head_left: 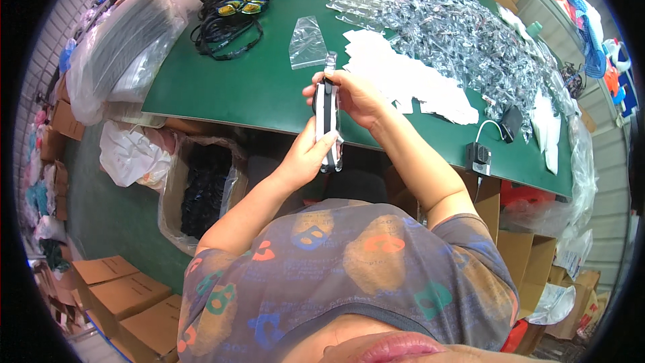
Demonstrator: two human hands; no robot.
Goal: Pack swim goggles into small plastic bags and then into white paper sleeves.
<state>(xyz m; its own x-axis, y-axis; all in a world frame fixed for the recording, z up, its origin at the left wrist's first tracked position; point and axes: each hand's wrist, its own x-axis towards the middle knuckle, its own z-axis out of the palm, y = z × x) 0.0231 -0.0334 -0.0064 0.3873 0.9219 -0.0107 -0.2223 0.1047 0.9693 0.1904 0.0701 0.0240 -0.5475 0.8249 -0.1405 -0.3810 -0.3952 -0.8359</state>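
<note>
Both hands hold a narrow upright bundle over the table's near edge: what looks like a pair of swim goggles [328, 114], its black strap running lengthwise along a white card. A clear plastic piece sticks out at its top end. My left hand [306, 153] grips the lower part, thumb lying along the side. Higher up, my right hand [358, 97] is closed around the top, with its thumb by the clear piece. The lenses are mostly hidden. Just beyond the hands, a flat clear plastic bag [308, 42] lies on the green table [228, 97].
Black-strapped goggles with yellow mirrored lenses [242, 0] are piled at far left. To the right lie white cards [410, 77] and a big heap of clear plastic pieces [463, 33]. A small black device [478, 156] with a white cable sits at the near right edge. A lined box [173, 198] stands below left.
</note>
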